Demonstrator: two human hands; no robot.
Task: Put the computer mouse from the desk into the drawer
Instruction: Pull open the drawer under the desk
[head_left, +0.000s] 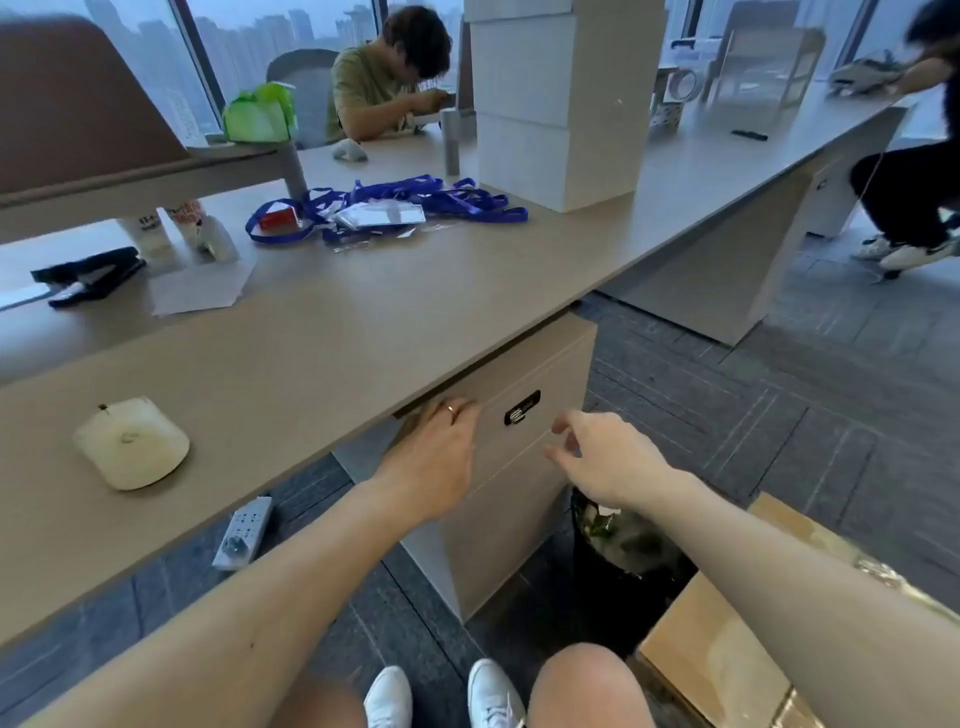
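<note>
A white computer mouse (131, 442) lies on the beige desk (322, 332) at the near left. Under the desk's right end stands a beige drawer cabinet (524, 499) with a black lock plate (522, 407) on its top drawer front (540, 387). My left hand (435, 448) reaches to the top edge of that drawer front, its fingertips curled over the edge just below the desktop. My right hand (597, 453) hovers in front of the drawer front to the right of the lock, with its fingers apart and nothing in it. The drawers look closed.
On the desk are blue lanyards (395, 208), a black stapler (88, 275), a paper sheet (200, 291) and stacked white boxes (556, 104). A black bin (623, 566) and a cardboard box (727, 649) stand right of the cabinet. A power strip (243, 532) lies on the floor. Two people sit further back.
</note>
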